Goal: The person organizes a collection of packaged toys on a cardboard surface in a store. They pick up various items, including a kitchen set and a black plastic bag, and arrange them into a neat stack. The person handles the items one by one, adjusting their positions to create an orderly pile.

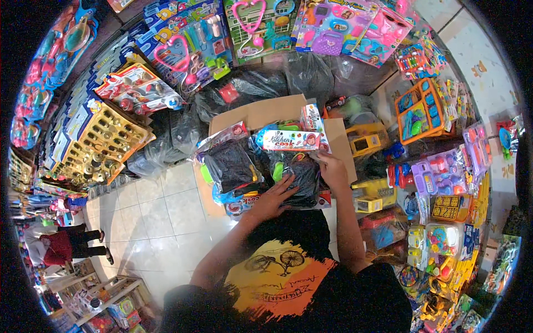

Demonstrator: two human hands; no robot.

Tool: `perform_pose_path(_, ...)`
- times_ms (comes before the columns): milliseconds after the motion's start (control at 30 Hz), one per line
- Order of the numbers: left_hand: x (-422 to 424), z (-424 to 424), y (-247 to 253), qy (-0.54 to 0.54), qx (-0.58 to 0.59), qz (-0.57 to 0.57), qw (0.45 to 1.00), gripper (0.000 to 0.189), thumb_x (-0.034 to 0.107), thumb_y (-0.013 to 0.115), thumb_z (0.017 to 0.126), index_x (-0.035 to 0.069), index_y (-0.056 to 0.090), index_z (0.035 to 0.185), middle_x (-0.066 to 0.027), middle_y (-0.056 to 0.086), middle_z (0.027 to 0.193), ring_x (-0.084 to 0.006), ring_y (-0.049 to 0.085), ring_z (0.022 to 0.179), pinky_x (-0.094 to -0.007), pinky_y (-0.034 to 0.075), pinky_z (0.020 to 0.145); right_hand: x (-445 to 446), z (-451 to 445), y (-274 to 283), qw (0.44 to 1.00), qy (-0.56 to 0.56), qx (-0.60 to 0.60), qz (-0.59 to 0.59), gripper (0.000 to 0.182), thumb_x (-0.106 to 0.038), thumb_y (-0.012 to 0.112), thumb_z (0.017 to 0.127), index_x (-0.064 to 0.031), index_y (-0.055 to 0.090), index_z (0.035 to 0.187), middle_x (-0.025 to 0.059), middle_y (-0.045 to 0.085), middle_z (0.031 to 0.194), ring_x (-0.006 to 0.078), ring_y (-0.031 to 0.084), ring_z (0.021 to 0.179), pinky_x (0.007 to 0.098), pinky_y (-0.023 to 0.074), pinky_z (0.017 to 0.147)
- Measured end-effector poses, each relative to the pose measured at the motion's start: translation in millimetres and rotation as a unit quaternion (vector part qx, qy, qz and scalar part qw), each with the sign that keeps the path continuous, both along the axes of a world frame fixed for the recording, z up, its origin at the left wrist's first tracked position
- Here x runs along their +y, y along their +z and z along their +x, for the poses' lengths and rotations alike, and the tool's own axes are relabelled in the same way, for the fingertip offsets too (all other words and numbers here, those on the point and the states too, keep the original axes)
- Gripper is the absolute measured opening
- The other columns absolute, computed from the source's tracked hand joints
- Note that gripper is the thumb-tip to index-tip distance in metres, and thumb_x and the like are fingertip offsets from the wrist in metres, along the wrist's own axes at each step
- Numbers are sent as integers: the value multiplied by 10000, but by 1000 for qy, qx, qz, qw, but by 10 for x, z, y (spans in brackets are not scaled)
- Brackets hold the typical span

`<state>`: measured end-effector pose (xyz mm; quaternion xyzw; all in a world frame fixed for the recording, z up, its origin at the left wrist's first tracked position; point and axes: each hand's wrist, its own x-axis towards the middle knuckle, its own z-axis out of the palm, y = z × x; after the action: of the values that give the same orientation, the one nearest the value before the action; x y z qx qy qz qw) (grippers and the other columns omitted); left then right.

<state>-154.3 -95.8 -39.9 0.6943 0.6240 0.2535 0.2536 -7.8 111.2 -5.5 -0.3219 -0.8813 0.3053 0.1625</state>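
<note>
An open cardboard box [266, 109] stands before me, filled with bagged toy kitchen sets. One bagged toy kitchen set [306, 175] lies on top at the right, with a printed card header and dark pieces behind clear plastic. My left hand [272, 195] rests on its lower left part, fingers spread. At its upper right edge, by the header, the curled fingers of my right hand [332, 168] grip the pack; the fingertips are partly hidden. Beside it, to the left, lies another bagged set [233, 164] with dark and green pieces. More packs show beneath and behind these two.
Carded toys [187, 45] hang beyond the box, above black plastic bags [245, 83]. Gold-coloured toy packs [104, 139] line the left. Yellow toy vehicles [368, 141] and other packaged toys crowd the right. A person [62, 245] stands on the tiled floor [145, 216] at far left.
</note>
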Motion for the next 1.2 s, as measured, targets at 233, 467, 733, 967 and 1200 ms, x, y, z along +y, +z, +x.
perform_pose_path(233, -9, 5, -32, -8, 0, 4, 1000, 746, 159, 740, 765, 132, 404, 1429, -124, 165, 1582, -330, 171, 1454, -430, 269, 1162, -67, -47, -34, 998, -15, -42, -52, 252, -92, 603, 867, -46, 685, 1102, 197, 678, 1034, 344, 663, 932, 404, 518, 813)
perform_pose_path(467, -2, -2, -49, -6, -2, -3, 1000, 744, 168, 739, 766, 131, 405, 1431, -128, 167, 1581, -323, 163, 1457, -425, 258, 1167, -185, -215, 241, 996, 46, -39, -72, 283, -53, 544, 846, -100, 699, 1078, 159, 675, 1100, 341, 637, 1018, 404, 502, 902)
perform_pose_path(733, -3, -1, -19, -8, -6, -8, 1000, 750, 150, 720, 783, 147, 382, 1452, -127, 170, 1580, -330, 150, 1459, -434, 239, 1174, -269, -468, 63, 987, 154, 43, 9, 305, -31, 551, 819, -138, 697, 1065, 121, 681, 1047, 329, 652, 948, 411, 514, 875)
perform_pose_path(967, -14, -14, -92, -15, -9, -9, 1000, 767, 112, 716, 774, 157, 374, 1459, -134, 189, 1573, -332, 150, 1458, -433, 222, 1182, -269, -778, 53, 962, 271, -2, 29, 280, 9, 541, 779, -70, 704, 992, 114, 652, 1107, 312, 608, 1048, 409, 485, 918)
perform_pose_path(1200, -18, 0, -60, -8, -4, -12, 1000, 743, 126, 719, 779, 146, 392, 1446, -135, 179, 1575, -328, 145, 1460, -426, 233, 1177, -180, -916, -88, 942, 313, -97, 70, 241, -11, 546, 767, -68, 708, 937, 85, 652, 1098, 292, 606, 1044, 402, 481, 903)
